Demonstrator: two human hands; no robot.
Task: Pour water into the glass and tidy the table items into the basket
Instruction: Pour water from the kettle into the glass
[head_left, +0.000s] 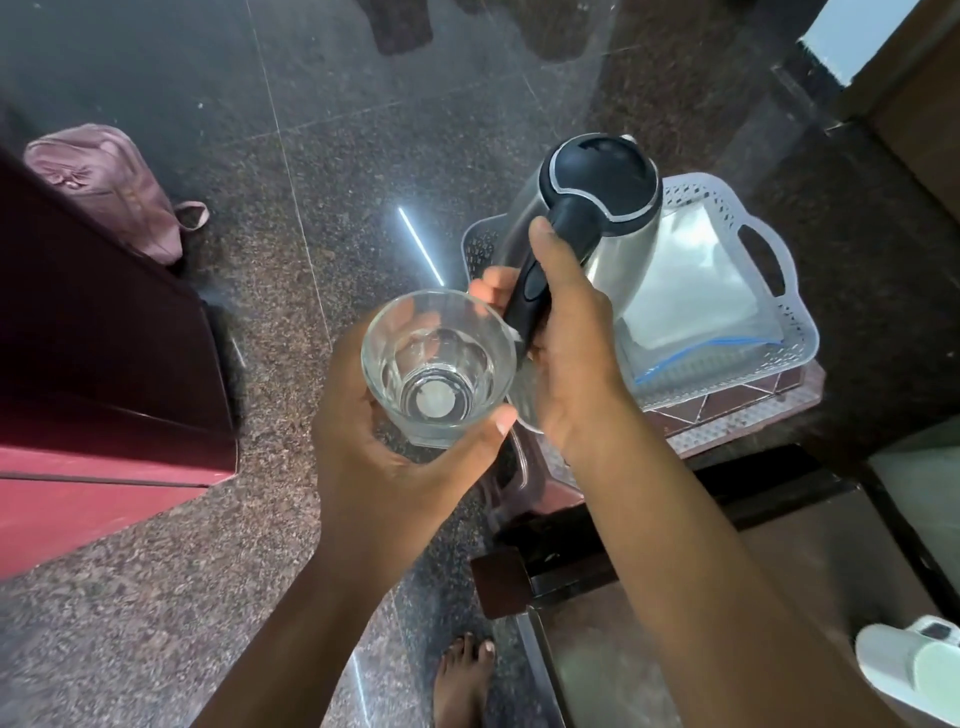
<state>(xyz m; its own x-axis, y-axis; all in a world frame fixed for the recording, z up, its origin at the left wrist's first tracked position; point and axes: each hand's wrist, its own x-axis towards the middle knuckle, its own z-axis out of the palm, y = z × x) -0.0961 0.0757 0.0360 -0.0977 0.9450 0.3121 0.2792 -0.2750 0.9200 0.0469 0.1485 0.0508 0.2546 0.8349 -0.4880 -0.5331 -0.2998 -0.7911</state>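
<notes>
The left hand grips the smooth, breakable glass round its wall, fingers curled, just beside the kettle, likely heavy, which the right hand holds by its handle above the basket.

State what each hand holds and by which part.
Left hand grips the glass round its side wall; right hand grips the kettle by its black handle.
</notes>
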